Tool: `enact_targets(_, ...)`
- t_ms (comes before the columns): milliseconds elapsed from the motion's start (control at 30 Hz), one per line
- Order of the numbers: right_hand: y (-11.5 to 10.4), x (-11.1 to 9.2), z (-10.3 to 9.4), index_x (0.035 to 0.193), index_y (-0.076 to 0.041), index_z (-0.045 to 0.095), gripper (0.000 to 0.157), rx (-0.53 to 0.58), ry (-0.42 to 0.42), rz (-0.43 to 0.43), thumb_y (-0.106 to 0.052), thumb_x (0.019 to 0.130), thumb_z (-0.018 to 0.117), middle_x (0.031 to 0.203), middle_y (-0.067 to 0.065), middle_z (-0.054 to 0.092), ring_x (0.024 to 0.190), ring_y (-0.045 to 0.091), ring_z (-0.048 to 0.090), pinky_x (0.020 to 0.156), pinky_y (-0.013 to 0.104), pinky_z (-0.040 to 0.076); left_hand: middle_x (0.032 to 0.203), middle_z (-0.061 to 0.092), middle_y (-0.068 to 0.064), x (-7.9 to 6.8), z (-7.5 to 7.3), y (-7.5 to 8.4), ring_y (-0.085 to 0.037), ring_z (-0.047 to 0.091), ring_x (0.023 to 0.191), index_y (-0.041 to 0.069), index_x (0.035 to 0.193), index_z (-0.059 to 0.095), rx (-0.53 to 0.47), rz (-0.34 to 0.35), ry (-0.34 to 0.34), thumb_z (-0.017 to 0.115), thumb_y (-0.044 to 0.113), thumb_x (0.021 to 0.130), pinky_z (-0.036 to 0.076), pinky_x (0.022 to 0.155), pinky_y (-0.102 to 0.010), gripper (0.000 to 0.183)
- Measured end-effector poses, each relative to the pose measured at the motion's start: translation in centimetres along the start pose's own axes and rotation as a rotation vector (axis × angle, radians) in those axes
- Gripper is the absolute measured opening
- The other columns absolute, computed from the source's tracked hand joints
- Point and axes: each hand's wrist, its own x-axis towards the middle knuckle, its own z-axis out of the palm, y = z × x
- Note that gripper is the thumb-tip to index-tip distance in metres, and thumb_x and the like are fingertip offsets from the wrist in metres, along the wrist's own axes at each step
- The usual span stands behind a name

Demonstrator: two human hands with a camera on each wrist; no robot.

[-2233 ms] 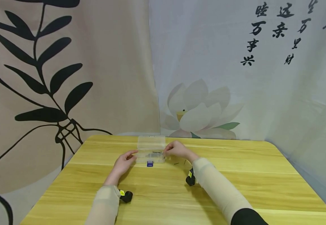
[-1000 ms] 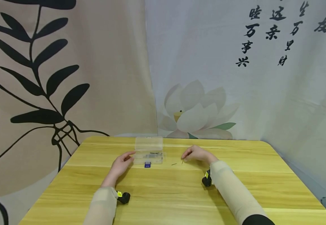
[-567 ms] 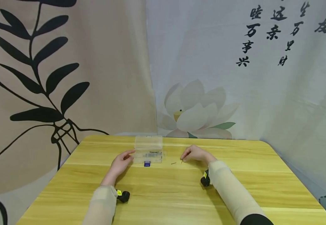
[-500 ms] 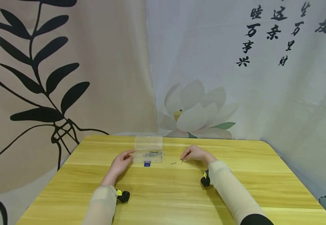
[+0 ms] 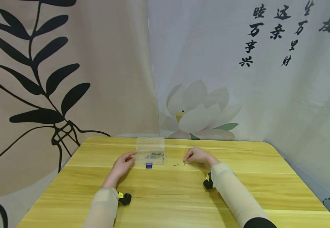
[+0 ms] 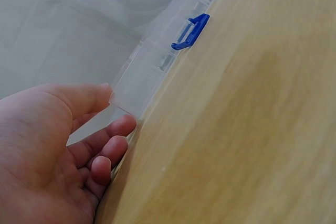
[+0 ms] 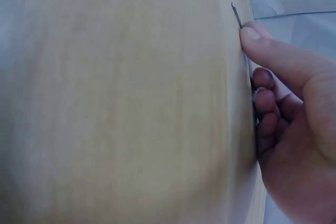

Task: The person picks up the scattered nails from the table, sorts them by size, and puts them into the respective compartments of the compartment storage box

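Observation:
My right hand (image 5: 199,155) is low over the table, to the right of the box, its thumb and index fingertip pinching one end of a thin dark metal pin (image 7: 236,14). The pin's other end points away from the fingers at the tabletop. A second pin (image 5: 176,165) lies on the wood between that hand and the box. At the left end of a clear plastic box (image 6: 137,80), my left hand (image 5: 122,165) touches the wall with loosely bent fingers, thumb at the upper corner. Inside the box, several thin dark pins (image 5: 157,154) lie crossed.
The box's clear lid (image 5: 150,144) stands raised at the back, and a blue latch (image 5: 149,165) hangs at its front. The wooden table (image 5: 165,196) ends just behind the lid, before a printed cloth backdrop (image 5: 119,79).
The right hand has moved from the box's right end to the right, down to the pin on the table, and now pinches it. The left hand has stayed at the box.

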Motion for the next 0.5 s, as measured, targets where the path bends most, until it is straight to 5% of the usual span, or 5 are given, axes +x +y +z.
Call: enact_targets(500, 0.23, -0.56, -0.04, 0.096, -0.002, 0.073, 0.010, 0.000, -0.027, -0.039, -0.008, 0.092, 0.065, 0.098, 0.005, 0.062, 0.091, 0.016, 0.054, 0.086, 0.035, 0.043, 0.108, 0.064, -0.010, -0.02, 0.05, -0.10, -0.025, 0.057, 0.097, 0.011, 0.134, 0.059, 0.007, 0.005, 0.006, 0.056, 0.019, 0.099, 0.044, 0.081, -0.041, 0.036)
